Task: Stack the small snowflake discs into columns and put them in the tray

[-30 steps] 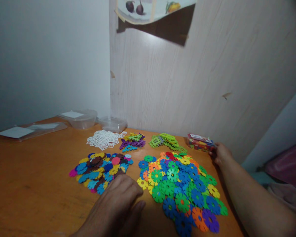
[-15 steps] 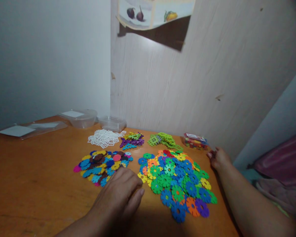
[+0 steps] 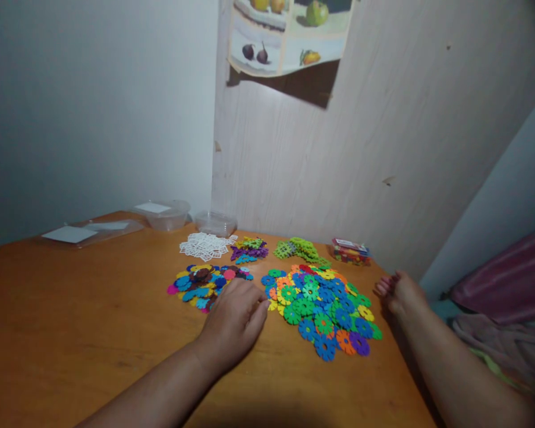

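Holding left hand [image 3: 237, 315] curled just left of the broad heap of multicoloured notched plastic discs [image 3: 326, 292], partly hiding a smaller blue-yellow-brown plastic-disc heap [image 3: 196, 291]; holding right hand [image 3: 401, 294] half-curled right of the broad heap; cannot tell if gripping anything; seemingly resting; to pick from either, would need to open a hand.

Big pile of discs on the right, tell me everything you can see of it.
The pile is made of round, notched discs, many with a centre hole. They are blue, green, yellow, orange, red and purple, and look like thin plastic. They overlap loosely, mostly flat. The pile rests on the table between the left hand and the right hand. The right hand is apart from it; whether the left hand touches its edge is unclear.
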Motion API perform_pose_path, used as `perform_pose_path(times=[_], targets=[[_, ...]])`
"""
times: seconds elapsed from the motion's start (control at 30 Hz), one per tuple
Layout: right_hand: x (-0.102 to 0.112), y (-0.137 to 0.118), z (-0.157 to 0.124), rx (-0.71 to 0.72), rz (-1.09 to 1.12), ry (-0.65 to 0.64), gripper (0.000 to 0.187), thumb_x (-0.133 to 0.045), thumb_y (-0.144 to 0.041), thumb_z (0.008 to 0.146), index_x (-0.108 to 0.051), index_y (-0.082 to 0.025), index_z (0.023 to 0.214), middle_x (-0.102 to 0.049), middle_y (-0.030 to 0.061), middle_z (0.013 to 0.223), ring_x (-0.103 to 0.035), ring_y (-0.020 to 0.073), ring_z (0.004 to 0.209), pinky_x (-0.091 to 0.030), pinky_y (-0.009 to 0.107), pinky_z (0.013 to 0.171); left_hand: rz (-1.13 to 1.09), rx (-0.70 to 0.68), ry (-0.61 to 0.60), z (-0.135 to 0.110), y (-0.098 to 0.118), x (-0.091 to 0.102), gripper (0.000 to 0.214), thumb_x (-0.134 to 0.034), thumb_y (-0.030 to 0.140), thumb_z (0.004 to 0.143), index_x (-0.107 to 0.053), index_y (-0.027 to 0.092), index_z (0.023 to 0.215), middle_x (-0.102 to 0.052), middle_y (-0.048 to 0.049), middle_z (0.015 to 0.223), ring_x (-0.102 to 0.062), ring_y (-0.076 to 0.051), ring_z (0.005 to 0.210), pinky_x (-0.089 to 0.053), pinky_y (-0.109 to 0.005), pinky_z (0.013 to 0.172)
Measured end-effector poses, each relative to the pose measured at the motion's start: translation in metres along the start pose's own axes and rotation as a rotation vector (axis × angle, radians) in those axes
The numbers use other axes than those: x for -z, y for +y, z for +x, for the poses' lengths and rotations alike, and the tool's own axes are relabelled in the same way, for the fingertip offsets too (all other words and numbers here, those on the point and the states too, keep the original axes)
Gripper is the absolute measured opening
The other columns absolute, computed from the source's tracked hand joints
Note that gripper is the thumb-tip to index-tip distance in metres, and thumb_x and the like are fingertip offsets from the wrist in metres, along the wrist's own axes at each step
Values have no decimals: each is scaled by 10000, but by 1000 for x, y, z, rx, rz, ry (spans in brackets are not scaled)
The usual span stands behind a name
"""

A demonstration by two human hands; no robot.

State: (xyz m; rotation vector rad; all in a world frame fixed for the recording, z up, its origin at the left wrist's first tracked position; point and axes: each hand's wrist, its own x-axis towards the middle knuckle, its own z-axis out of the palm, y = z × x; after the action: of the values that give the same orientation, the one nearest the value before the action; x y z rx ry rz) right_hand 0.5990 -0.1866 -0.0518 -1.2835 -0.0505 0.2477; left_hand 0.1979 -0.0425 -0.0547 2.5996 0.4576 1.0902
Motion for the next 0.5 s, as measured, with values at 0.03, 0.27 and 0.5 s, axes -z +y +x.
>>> perform_pose_path(times=[0.03,0.27,0.5], targets=[[-1,-3,-8,1,12,25,106,-496,-204,877,-465,-211,776,-510,-49,646,-525,82,482,-479,164,414,6,15,18,1,0,1,206,-469,258,939,-601,182,802,-604,-53,824,-511,-195,847,-390,-325,732],[-32,-25,-78,53,145,-9,134,-451,-214,870,-540,-198,772,-619,-12,728,-628,76,604,-508,154,505,66,0,32,-2,5,1,298,-490,277,926,-499,176,646,-558,-32,682,-475,-151,695,-302,-287,630],[-85,-15,-175,136,242,-260,80,-569,-239,782,-609,-180,819,-626,-18,699,-605,90,594,-455,164,468,84,-121,-105,-8,6,-6,362,-522,323,912,-540,173,583,-570,-34,593,-453,-133,596,-246,-297,587]])
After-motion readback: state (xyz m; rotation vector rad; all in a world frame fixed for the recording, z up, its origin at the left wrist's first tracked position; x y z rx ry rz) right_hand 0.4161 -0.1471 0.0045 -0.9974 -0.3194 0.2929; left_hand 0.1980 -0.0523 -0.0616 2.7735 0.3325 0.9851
